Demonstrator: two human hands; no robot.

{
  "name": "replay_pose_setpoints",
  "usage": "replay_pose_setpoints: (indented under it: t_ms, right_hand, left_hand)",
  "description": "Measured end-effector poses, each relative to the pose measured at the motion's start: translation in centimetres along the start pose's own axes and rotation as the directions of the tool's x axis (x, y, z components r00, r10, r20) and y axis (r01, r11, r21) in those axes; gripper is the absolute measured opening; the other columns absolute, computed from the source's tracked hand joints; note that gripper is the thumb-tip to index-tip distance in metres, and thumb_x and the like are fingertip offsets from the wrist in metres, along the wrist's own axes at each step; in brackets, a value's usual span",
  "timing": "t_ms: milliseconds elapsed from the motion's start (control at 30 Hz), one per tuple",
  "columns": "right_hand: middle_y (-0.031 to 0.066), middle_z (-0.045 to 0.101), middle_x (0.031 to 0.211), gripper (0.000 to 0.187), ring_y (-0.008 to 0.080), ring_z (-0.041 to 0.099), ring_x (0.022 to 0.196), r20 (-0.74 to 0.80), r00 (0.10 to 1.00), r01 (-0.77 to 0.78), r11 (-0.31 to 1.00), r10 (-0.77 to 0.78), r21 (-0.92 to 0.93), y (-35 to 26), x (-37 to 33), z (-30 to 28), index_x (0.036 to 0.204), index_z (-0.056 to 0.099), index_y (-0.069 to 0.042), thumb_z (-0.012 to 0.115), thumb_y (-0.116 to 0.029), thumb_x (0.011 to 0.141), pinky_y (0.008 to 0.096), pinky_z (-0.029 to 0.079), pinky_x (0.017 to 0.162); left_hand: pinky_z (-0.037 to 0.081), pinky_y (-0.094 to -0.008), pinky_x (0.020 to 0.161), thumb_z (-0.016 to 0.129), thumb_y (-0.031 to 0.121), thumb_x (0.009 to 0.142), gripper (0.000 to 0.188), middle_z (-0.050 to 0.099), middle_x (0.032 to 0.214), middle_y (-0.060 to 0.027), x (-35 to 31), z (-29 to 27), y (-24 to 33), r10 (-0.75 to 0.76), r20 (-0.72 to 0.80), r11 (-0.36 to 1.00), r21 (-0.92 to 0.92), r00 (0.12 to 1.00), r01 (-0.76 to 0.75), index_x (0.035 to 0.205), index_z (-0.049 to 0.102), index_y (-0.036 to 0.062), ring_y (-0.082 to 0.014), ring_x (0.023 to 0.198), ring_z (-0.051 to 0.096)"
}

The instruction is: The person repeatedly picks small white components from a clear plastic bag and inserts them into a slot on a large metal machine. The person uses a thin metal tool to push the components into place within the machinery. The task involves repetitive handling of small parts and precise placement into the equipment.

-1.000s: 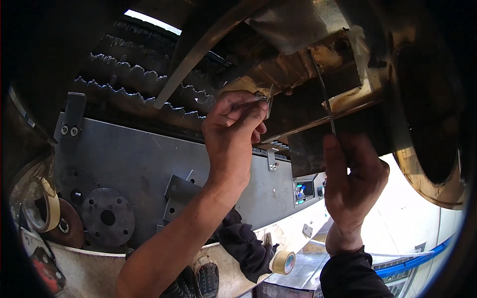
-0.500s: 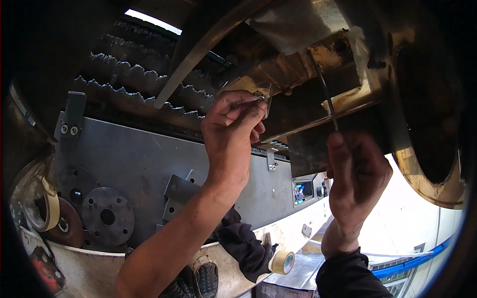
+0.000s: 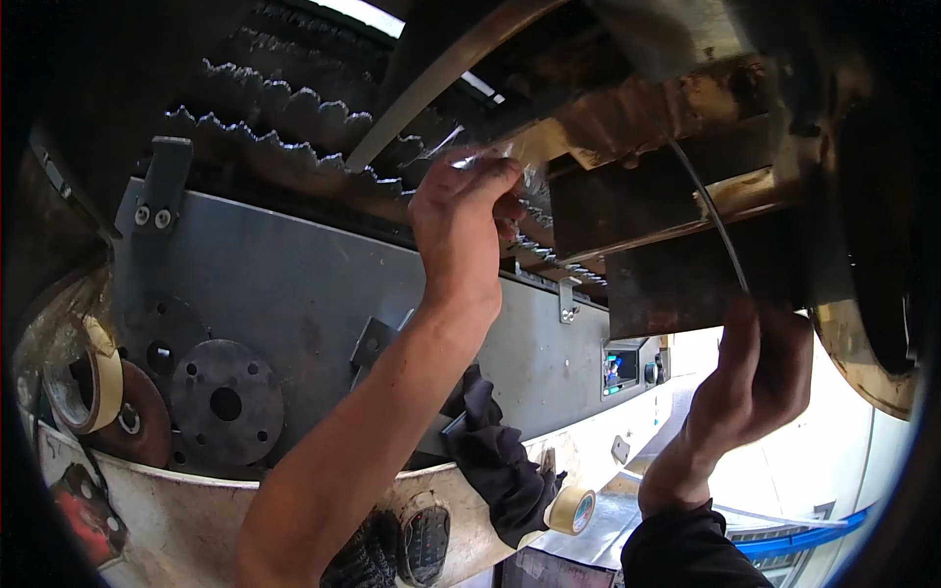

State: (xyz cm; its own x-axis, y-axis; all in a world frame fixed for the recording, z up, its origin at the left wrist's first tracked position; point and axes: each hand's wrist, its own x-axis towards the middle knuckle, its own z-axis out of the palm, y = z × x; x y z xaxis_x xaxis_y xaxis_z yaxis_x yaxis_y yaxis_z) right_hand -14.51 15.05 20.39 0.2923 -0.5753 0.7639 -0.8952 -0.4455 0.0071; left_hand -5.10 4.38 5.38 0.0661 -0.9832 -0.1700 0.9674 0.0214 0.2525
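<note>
My right hand [image 3: 765,377] is closed around the lower end of a thin grey cable or rod [image 3: 714,211]. It bows upward to a brownish metal frame [image 3: 627,127], where its upper end fades into shadow. My left hand [image 3: 461,206] is raised beside the frame, fingertips pinched together. Some shiny, clear glints show around these fingertips, but whatever they hold cannot be made out. Behind the left wrist stands a grey metal panel [image 3: 294,265], with dark jagged-edged slats [image 3: 284,103] above it.
A round drilled plate [image 3: 227,402], a brown disc [image 3: 142,416] and a tape roll [image 3: 103,392] sit at the left. Black cloth [image 3: 495,461] hangs over the white ledge [image 3: 412,480] beside another tape roll [image 3: 571,511]. A curved metal strip [image 3: 441,78] slants overhead.
My right hand has moved right and slightly down, and the cable or rod now bends more. My left hand has risen slightly, still pinched. The view has shifted a little.
</note>
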Motion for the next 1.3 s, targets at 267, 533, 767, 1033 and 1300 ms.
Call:
replay_pose_setpoints:
  t_ms: [267,533,767,1033,1300]
  right_hand:
    - [0.0080,0.062,0.070,0.005,0.0115,0.057,0.060,0.622,0.693,-0.498,0.866,0.365,0.047,3.3,-15.7,3.2,0.081,0.064,0.000,0.067,0.001,0.077,0.0236,0.043,0.054]
    - [0.0026,0.062,0.075,0.018,0.0099,0.054,0.063,0.570,0.581,-0.779,0.600,0.580,0.184,4.9,-14.3,10.9,0.086,0.067,-0.003,0.069,-0.021,0.081,0.0227,0.040,0.056]
    - [0.0042,0.059,0.093,0.024,0.0138,0.052,0.078,0.877,0.356,-0.817,-0.348,0.322,0.460,7.8,-7.1,22.2,0.099,0.059,-0.006,0.057,-0.026,0.086,0.0305,0.040,0.065]
    - [0.0055,0.061,0.081,0.014,0.0150,0.054,0.071,0.834,0.382,-0.733,-0.419,0.399,0.536,8.4,-6.9,24.1,0.090,0.061,-0.004,0.058,-0.016,0.083,0.0293,0.040,0.061]
    - [0.0064,0.063,0.091,0.019,0.0160,0.057,0.083,0.784,0.442,-0.764,-0.275,0.436,0.584,8.5,-6.1,23.7,0.098,0.060,-0.005,0.053,-0.020,0.088,0.0306,0.043,0.069]
  left_hand:
    - [0.043,-0.0282,0.063,0.062,0.014,0.081,0.018,0.064,0.086,-0.0049,2.5,-3.5,-0.2,-0.039,-0.077,0.995,0.088,0.996,0.045,0.098,0.055,0.0093,-0.0152,0.074,0.060]
    - [0.044,-0.0289,0.066,0.064,0.013,0.081,0.017,0.066,0.090,-0.0045,3.6,-7.5,-1.5,-0.061,-0.183,0.947,0.299,0.981,0.115,0.096,0.059,0.0082,-0.0148,0.078,0.061]
    - [0.047,-0.0304,0.071,0.061,0.008,0.082,0.015,0.064,0.086,-0.0050,3.8,-7.8,-2.2,-0.054,-0.093,0.949,0.304,0.994,0.080,0.096,0.059,0.0044,-0.0159,0.079,0.061]
    - [0.046,-0.0319,0.075,0.058,0.015,0.087,0.018,0.065,0.093,-0.0046,3.9,-8.2,-1.8,-0.118,-0.003,0.957,0.265,0.993,0.115,0.102,0.060,0.0063,-0.0152,0.086,0.060]
    - [0.047,-0.0283,0.071,0.054,0.019,0.091,0.022,0.066,0.097,-0.0049,4.9,-8.2,0.4,-0.100,-0.007,0.924,0.371,0.995,0.096,0.109,0.059,0.0060,-0.0143,0.084,0.061]
